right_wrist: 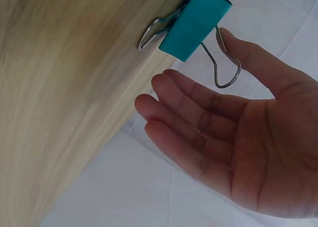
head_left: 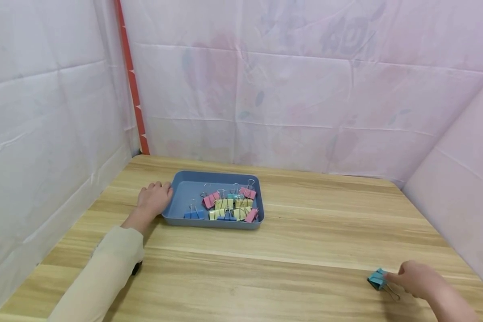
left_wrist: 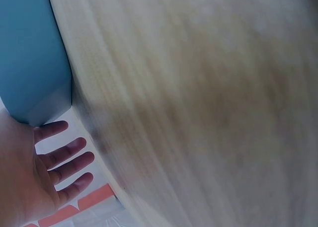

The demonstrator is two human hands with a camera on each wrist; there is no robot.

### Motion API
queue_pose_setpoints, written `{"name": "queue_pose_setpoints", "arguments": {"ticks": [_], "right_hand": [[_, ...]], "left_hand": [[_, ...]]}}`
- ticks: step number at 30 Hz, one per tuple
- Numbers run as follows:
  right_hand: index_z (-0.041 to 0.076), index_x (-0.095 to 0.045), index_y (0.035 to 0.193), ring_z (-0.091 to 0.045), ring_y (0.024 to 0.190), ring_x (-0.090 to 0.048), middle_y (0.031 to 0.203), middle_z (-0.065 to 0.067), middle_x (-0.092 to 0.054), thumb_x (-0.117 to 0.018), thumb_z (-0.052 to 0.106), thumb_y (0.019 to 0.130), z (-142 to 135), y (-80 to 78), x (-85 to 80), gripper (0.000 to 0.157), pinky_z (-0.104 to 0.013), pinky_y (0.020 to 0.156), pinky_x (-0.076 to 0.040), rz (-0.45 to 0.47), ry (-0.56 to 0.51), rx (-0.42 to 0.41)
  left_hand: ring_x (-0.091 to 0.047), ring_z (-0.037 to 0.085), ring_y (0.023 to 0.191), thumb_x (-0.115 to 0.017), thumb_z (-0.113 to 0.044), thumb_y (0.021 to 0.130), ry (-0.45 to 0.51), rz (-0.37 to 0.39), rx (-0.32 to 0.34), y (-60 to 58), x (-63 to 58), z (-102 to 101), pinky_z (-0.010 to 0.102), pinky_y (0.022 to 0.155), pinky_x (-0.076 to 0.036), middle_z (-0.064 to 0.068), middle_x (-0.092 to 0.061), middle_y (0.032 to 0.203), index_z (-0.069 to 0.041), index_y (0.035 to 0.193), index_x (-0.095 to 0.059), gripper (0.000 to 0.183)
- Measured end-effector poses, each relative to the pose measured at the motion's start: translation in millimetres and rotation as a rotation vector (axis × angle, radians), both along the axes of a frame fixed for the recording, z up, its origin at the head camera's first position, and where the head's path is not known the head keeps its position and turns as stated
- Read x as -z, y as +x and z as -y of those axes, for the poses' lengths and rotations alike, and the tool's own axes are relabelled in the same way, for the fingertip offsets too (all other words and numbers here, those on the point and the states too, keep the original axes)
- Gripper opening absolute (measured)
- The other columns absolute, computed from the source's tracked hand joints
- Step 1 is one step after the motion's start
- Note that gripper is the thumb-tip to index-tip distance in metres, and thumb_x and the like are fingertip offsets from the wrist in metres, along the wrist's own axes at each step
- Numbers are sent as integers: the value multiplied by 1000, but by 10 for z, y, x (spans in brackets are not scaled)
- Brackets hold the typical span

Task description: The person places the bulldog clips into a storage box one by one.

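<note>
My left hand [head_left: 154, 198] rests against the left side of a blue-grey tray [head_left: 211, 225]. In the left wrist view its fingers [left_wrist: 72, 165] are spread and fairly straight beside the tray wall [left_wrist: 35, 53]. The tray holds several binder clips in pink, yellow, blue and teal, mostly toward its right side. At the right of the table, my right hand [head_left: 420, 281] is at a teal binder clip [head_left: 377, 279]. In the right wrist view, the thumb is by the wire handle of the clip [right_wrist: 196, 26], and the loosely bent fingers [right_wrist: 186, 120] stay apart from its body.
A wood-grain table [head_left: 241, 268] carries everything. Pale sheets enclose it at the left, back and right, with the back sheet [head_left: 290, 98] close to the far edge. A red strip [head_left: 133, 85] runs down the back left corner.
</note>
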State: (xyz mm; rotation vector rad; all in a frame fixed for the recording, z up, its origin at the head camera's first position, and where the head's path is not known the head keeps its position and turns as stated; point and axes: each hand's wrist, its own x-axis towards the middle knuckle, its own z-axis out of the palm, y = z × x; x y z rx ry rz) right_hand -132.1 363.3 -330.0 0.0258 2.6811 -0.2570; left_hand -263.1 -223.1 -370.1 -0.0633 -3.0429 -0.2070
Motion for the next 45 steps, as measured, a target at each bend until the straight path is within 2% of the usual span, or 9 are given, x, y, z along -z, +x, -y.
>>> {"name": "queue_pose_setpoints", "arguments": {"ticks": [7, 12, 17, 22, 27, 31, 33, 39, 45], "right_hand": [[5, -44, 63, -9, 40, -35, 47, -2, -44, -55, 40, 73, 100, 22, 46, 37, -22, 40, -30, 9, -87, 79], [5, -42, 64, -9, 40, -36, 48, -3, -44, -57, 23, 75, 154, -11, 63, 26, -21, 39, -30, -19, -145, 60], [5, -47, 74, -13, 44, -40, 51, -3, -42, -60, 10, 71, 204, -87, 68, 14, -25, 41, -33, -82, -118, 3], [2, -49, 87, -15, 47, -43, 56, -3, -44, -60, 6, 68, 223, -156, 62, 23, -28, 43, -35, -133, -112, -42], [-13, -35, 100, -16, 54, -48, 68, -5, -52, -61, 7, 66, 192, -185, 69, 47, -31, 49, -38, -193, -129, -59], [-18, -38, 93, -27, 66, -52, 74, -14, -55, -60, 13, 68, 171, -228, 74, 46, -38, 58, -40, -204, -86, -52], [-15, -45, 85, -29, 68, -52, 73, -14, -55, -60, 15, 67, 166, -249, 77, 38, -39, 59, -40, -215, -67, -55], [-1, -51, 72, -15, 58, -44, 65, -2, -47, -59, 15, 69, 162, -264, 76, 18, -29, 52, -36, -219, -83, -36], [-2, -49, 72, -15, 57, -45, 67, -3, -47, -58, 11, 69, 173, -254, 57, 16, -29, 51, -37, -260, -112, -37]], "left_hand": [[-35, 38, 102, -26, -30, 88, 2, 0, 0, 3, 41, 9, 53, 77, -28, 23, -41, 112, -3, 120, -40, 44], [-35, 38, 102, -27, -30, 88, 2, -3, -6, -5, 51, 17, 53, 77, -28, 23, -41, 112, -4, 120, -40, 44], [-35, 37, 102, -27, -30, 88, -3, 0, -10, 0, 35, 13, 52, 77, -28, 23, -41, 113, -4, 120, -40, 44], [-35, 37, 102, -25, -30, 88, -7, 9, -8, -11, 38, 11, 52, 77, -28, 23, -40, 113, -4, 121, -39, 44], [-34, 37, 103, -25, -30, 88, 4, 13, -5, 19, 9, -13, 52, 78, -28, 23, -40, 113, -4, 121, -39, 44], [-36, 36, 101, -25, -32, 88, -3, 6, -8, 44, -21, -27, 51, 76, -29, 22, -42, 111, -4, 119, -41, 45], [-36, 36, 101, -25, -33, 88, -5, 4, -9, 46, -28, -27, 51, 77, -29, 22, -41, 112, -4, 119, -41, 45], [-35, 37, 103, -26, -30, 88, -5, 9, -6, 16, -2, -2, 52, 77, -28, 22, -40, 113, -4, 121, -39, 44], [-34, 37, 102, -27, -29, 88, -10, 13, -4, 17, -6, -11, 52, 77, -28, 23, -40, 113, -3, 121, -38, 44]]}}
